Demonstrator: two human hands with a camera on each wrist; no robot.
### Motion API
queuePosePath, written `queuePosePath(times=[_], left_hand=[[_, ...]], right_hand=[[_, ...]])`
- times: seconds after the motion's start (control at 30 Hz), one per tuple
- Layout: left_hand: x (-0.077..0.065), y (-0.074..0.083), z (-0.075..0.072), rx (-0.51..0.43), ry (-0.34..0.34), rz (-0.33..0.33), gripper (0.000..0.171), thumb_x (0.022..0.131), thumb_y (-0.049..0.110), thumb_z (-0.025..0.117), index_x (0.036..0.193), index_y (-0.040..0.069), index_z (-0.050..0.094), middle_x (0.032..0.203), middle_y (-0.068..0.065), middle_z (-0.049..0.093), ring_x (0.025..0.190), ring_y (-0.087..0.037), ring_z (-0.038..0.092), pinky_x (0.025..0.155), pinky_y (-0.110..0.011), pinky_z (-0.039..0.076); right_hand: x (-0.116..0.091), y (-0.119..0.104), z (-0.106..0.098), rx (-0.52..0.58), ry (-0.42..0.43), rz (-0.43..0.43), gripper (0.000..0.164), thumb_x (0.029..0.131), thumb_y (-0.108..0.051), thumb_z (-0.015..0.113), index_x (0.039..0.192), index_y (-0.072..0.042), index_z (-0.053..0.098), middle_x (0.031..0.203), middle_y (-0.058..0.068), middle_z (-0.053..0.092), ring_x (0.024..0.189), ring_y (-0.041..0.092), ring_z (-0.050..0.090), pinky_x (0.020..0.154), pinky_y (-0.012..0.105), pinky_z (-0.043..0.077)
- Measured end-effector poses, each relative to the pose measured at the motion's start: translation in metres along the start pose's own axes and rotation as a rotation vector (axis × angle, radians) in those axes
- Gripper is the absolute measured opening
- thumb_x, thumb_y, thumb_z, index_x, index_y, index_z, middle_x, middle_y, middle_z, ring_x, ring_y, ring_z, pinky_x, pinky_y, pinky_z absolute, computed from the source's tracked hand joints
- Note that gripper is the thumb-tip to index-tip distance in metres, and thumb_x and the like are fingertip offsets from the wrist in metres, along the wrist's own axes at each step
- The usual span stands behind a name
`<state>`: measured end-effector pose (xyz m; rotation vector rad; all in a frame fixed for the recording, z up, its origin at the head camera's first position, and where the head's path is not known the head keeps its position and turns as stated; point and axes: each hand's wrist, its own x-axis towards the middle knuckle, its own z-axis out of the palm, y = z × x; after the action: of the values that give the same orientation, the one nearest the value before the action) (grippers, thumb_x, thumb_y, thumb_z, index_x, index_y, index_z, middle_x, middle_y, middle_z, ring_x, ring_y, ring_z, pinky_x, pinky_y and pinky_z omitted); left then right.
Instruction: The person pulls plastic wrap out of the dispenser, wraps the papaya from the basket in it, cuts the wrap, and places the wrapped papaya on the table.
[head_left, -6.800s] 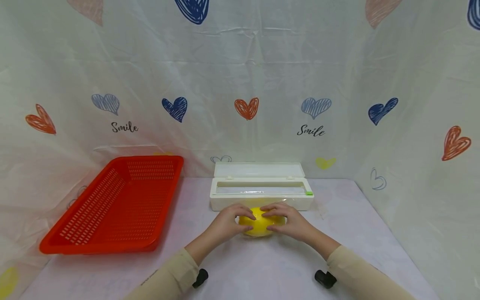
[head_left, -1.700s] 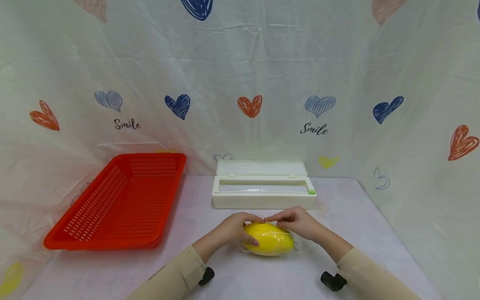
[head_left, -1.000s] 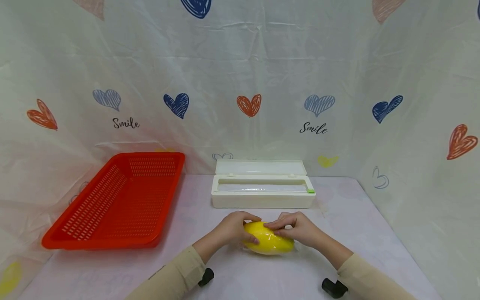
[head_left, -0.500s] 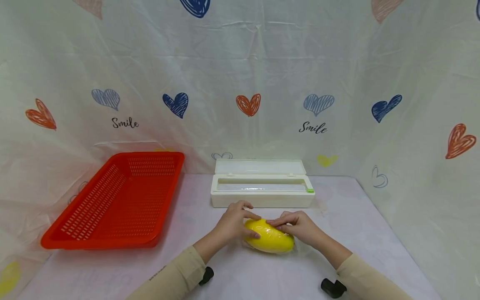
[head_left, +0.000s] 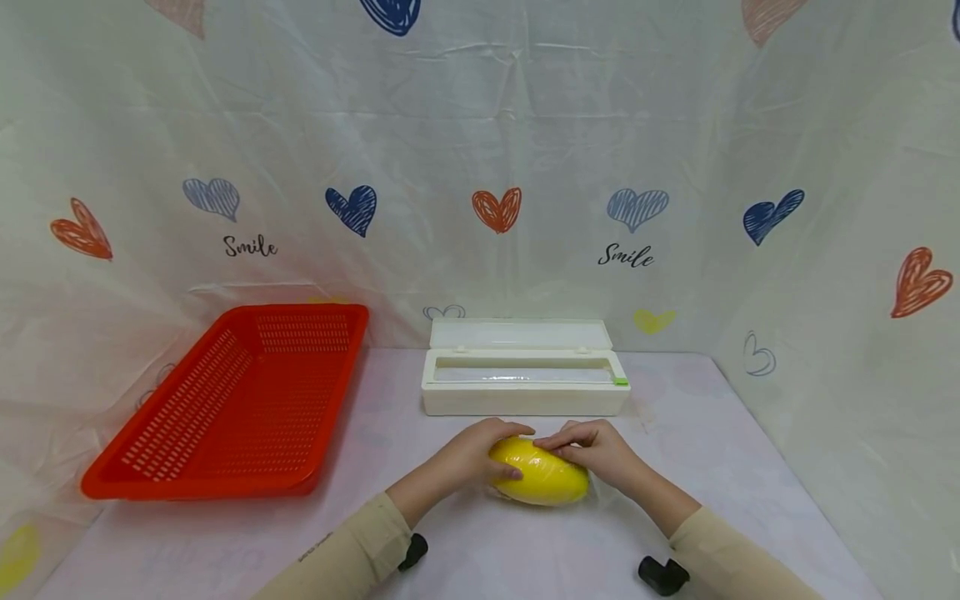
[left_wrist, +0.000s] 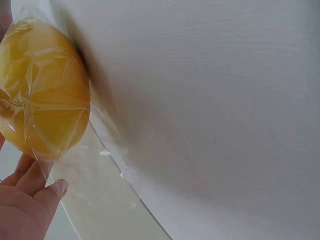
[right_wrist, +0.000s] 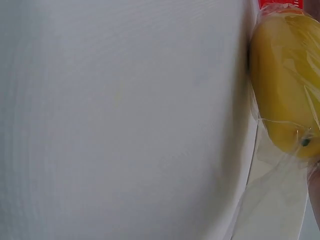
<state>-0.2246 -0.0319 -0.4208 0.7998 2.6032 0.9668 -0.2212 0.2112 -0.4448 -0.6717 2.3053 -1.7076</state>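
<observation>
A yellow oval fruit (head_left: 551, 479) lies on the table in front of the white box, wrapped in wrinkled clear cling film (left_wrist: 30, 100). At its left end my left hand (head_left: 468, 454) grips it, thumb on the near side and fingers over the far side. My right hand (head_left: 600, 454) is at the top right of the fruit, fingertips and thumb close together on the film, seemingly pinching it; the fingertips are partly hidden. In the right wrist view, loose film hangs from the fruit's end, which has a small dark stem spot.
A long white cling film box (head_left: 525, 402), its lid raised, stands just behind the hands. On the left is a red perforated basket (head_left: 300, 487). A curtain with printed hearts hangs behind the white table (head_left: 517, 550).
Since the earliest frame, the fruit has come nearer and turned slightly. My right hand moved from its right side to its top. Lately my left fingers lifted, then lowered onto it again.
</observation>
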Motion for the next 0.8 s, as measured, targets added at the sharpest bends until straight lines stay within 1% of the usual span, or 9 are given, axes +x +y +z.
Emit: queuePosePath(times=[0.07,0.17,0.27,0.37,0.43,0.5,0.57,0.63,0.8], left_hand=[[-0.0003,-0.0002,0.0002,0.010,-0.008,0.006,0.051,0.082,0.025,0.080,0.130,0.023,0.063,0.121,0.003,0.060,0.111,-0.018,0.054,0.099,-0.041,0.043],[-0.0013,0.0000,0.0005,0.013,-0.003,0.007,0.048,0.083,0.027,0.079,0.128,0.022,0.065,0.116,0.006,0.060,0.107,-0.015,0.054,0.096,-0.038,0.045],[-0.0021,0.0000,0.0012,0.012,0.016,0.009,0.046,0.082,0.027,0.079,0.126,0.020,0.067,0.119,0.006,0.061,0.112,-0.016,0.055,0.098,-0.039,0.044],[-0.0018,0.0002,0.0013,0.000,0.032,0.007,0.046,0.081,0.024,0.080,0.125,0.021,0.067,0.125,0.007,0.061,0.119,-0.019,0.054,0.102,-0.042,0.042],[-0.0009,0.0002,0.0013,-0.004,0.028,0.008,0.047,0.081,0.023,0.080,0.126,0.023,0.066,0.127,0.008,0.061,0.121,-0.019,0.053,0.103,-0.043,0.041],[0.0002,0.0000,0.0012,-0.012,0.013,0.018,0.047,0.082,0.020,0.080,0.126,0.025,0.065,0.126,0.010,0.061,0.120,-0.018,0.053,0.103,-0.043,0.041],[0.0015,-0.0003,0.0010,0.000,-0.014,0.038,0.046,0.083,0.019,0.078,0.126,0.027,0.065,0.125,0.011,0.061,0.118,-0.015,0.054,0.102,-0.041,0.041],[0.0027,0.0000,0.0003,0.034,-0.042,0.074,0.046,0.084,0.018,0.077,0.128,0.027,0.064,0.124,0.011,0.060,0.116,-0.013,0.054,0.101,-0.039,0.042],[0.0032,0.0023,-0.0013,0.146,-0.085,0.152,0.046,0.087,0.021,0.074,0.131,0.028,0.063,0.124,0.005,0.057,0.113,-0.016,0.053,0.098,-0.035,0.044]], right_hand=[[-0.0004,0.0001,0.0006,0.003,0.013,0.006,0.018,0.092,-0.002,0.064,0.107,-0.003,0.075,0.101,0.009,0.070,0.096,0.019,0.063,0.082,0.025,0.052],[-0.0006,0.0013,0.0009,-0.006,0.035,0.019,0.017,0.091,-0.004,0.066,0.106,-0.005,0.075,0.101,0.008,0.070,0.097,0.019,0.064,0.084,0.026,0.052],[-0.0007,0.0024,0.0001,-0.034,0.060,0.031,0.016,0.090,-0.006,0.069,0.105,-0.006,0.076,0.103,0.007,0.071,0.098,0.019,0.065,0.085,0.025,0.052],[-0.0006,0.0043,-0.0017,-0.049,0.085,0.029,0.016,0.089,-0.006,0.070,0.104,-0.005,0.075,0.103,0.008,0.072,0.096,0.019,0.066,0.084,0.025,0.053],[-0.0004,0.0050,-0.0031,-0.046,0.101,0.028,0.016,0.088,-0.005,0.071,0.104,-0.002,0.074,0.102,0.009,0.071,0.093,0.020,0.066,0.082,0.026,0.053],[0.0003,0.0060,-0.0046,-0.044,0.115,0.029,0.017,0.088,-0.005,0.071,0.104,0.001,0.073,0.100,0.010,0.071,0.091,0.020,0.066,0.080,0.026,0.054],[0.0011,0.0064,-0.0057,-0.047,0.122,0.034,0.018,0.087,-0.005,0.071,0.104,0.003,0.071,0.099,0.010,0.071,0.089,0.019,0.066,0.079,0.026,0.054],[0.0020,0.0064,-0.0061,-0.056,0.126,0.043,0.020,0.087,-0.006,0.072,0.105,0.004,0.071,0.098,0.010,0.071,0.089,0.019,0.067,0.078,0.026,0.054],[0.0033,0.0029,-0.0064,-0.054,0.147,0.059,0.021,0.086,-0.004,0.073,0.104,0.007,0.070,0.097,0.013,0.071,0.088,0.020,0.067,0.078,0.025,0.054]])
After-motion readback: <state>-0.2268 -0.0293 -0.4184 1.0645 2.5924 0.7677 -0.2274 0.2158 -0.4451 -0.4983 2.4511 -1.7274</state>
